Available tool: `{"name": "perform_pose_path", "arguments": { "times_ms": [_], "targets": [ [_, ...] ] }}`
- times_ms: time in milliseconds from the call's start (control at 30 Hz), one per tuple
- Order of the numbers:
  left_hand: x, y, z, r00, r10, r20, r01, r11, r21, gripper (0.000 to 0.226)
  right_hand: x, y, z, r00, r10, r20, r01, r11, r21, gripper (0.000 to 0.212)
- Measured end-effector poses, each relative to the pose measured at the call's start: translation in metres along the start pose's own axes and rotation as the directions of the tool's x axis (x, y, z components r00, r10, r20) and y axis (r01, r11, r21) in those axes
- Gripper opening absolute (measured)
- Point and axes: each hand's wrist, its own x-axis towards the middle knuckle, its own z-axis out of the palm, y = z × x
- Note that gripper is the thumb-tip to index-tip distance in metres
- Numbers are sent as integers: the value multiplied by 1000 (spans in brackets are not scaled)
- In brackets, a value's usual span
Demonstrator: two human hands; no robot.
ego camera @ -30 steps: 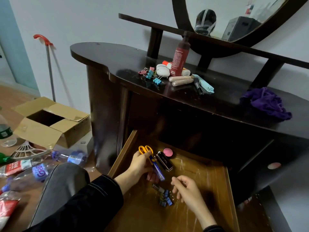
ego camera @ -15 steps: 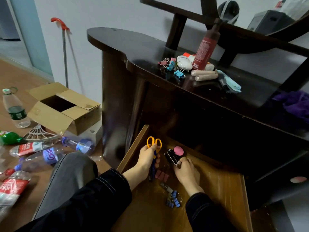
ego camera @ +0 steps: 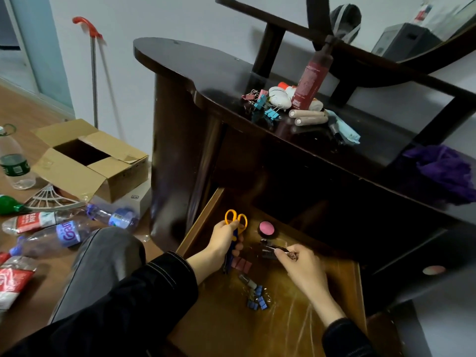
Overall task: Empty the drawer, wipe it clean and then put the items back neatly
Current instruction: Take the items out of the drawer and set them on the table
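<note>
The wooden drawer point(ego camera: 206, 215) stands pulled out below the dark dressing table point(ego camera: 195, 73). My left hand point(ego camera: 224, 238) grips the orange-handled scissors point(ego camera: 235, 219) at the drawer's back left, blades pointing down. My right hand point(ego camera: 301, 264) pinches a small dark comb-like clip point(ego camera: 270, 252) just above the drawer floor. A round pink compact point(ego camera: 266, 228) lies at the back. Pink clips point(ego camera: 242, 265) and blue binder clips point(ego camera: 256, 300) lie in the middle of the drawer.
On the tabletop sit a red bottle point(ego camera: 310, 83), binder clips point(ego camera: 260, 104), a white oval case point(ego camera: 279, 97), two wooden rollers point(ego camera: 307, 117) and a purple cloth point(ego camera: 443, 173). An open cardboard box point(ego camera: 85, 158) and plastic bottles point(ego camera: 69, 235) lie on the floor at left.
My right hand moved from the back of the drawer, near the compact, toward the right and lifted the dark clip. My left hand still holds the scissors in the same spot.
</note>
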Motion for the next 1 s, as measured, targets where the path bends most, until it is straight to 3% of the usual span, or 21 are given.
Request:
{"name": "perform_pose_path", "arguments": {
  "times_ms": [200,333,467,533,600,700,800,1000],
  "targets": [
    [-44,34,4,969,131,208,-159,980,121,28,-66,-46,-95,943,-300,-146,311,949,57,20],
    [-93,90,13,854,297,428,-371,923,101,30,-81,-89,-178,882,-361,-302,461,794,396,28],
    [-130,157,38,705,459,540,-554,833,15,31,-48,-106,-238,862,-164,-479,470,609,639,34],
    [-131,190,61,656,522,545,-604,796,-35,29,-20,-105,-252,901,40,-431,361,481,799,29],
    [-121,215,91,677,538,502,-605,796,-37,26,6,-99,-255,914,215,-344,254,357,899,27],
    [-91,235,131,742,491,456,-573,818,52,26,32,-85,-252,888,324,-325,237,283,929,27],
    [-60,239,153,758,479,443,-565,821,78,28,50,-71,-250,886,313,-343,253,292,922,23],
    [-33,247,159,830,327,453,-402,912,78,30,73,-70,-249,852,325,-411,173,566,806,23]
  ]
}}
